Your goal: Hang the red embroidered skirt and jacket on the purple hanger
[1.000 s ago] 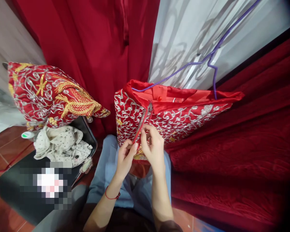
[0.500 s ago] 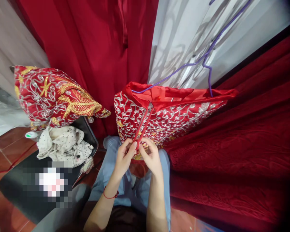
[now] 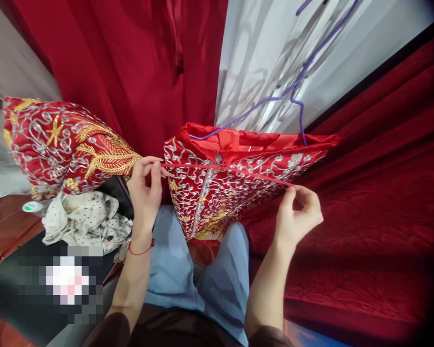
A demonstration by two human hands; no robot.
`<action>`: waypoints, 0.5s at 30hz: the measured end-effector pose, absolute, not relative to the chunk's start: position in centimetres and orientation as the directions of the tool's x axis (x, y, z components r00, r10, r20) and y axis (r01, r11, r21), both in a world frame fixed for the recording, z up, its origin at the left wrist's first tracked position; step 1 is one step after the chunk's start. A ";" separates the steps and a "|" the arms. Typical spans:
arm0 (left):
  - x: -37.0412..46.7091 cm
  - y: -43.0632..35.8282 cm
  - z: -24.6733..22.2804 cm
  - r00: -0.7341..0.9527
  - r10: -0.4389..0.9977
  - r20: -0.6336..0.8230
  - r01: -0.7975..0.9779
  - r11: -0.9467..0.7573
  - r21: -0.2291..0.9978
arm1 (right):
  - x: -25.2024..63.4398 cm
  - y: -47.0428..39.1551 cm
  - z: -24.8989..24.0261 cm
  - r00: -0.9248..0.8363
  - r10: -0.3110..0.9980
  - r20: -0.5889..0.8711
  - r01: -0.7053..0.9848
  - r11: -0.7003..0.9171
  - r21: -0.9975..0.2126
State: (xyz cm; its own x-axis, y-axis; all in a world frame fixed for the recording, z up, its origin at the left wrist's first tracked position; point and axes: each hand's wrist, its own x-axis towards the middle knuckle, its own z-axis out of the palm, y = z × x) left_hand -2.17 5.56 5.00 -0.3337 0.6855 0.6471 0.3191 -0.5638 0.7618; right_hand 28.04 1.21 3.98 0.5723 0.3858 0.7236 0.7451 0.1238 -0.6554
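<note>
My left hand [image 3: 144,185] and right hand [image 3: 297,214] each pinch the red cord [image 3: 191,166] between thumb and finger, straight across the front of the garment [image 3: 238,193] on the purple hanger [image 3: 264,100]. I judge this as tightening; next calls for even pull.

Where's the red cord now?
In the head view, the red cord runs across the middle, between the left hand and the right hand, in front of the hanging embroidered garment, just below its waistband.
</note>
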 end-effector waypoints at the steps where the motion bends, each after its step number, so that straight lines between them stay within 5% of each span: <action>1: -2.0 5.4 4.9 -0.297 0.710 0.639 0.343 -0.545 0.765 | 28.0 1.2 3.9 0.564 0.418 0.712 0.735 0.139 -0.664; 6: 0.8 4.5 5.0 -0.069 0.798 0.598 0.441 -0.513 0.736 | 24.2 2.2 4.5 0.284 0.655 0.700 0.692 0.365 -0.623; 11: 3.1 5.5 7.1 0.119 0.650 0.751 0.548 -0.673 0.496 | 19.8 4.1 6.9 -0.015 0.689 0.725 0.674 0.542 -0.501; 15: 3.5 6.3 8.3 0.180 0.599 0.780 0.592 -0.700 0.401 | 18.7 5.0 8.4 -0.083 0.665 0.742 0.700 0.569 -0.432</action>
State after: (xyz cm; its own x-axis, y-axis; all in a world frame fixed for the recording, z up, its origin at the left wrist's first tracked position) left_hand 3.55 6.33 8.28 0.1805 0.5994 0.7799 0.5917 -0.6995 0.4007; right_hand 18.71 4.99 8.36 -0.0830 0.6647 0.7425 0.6996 0.5694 -0.4316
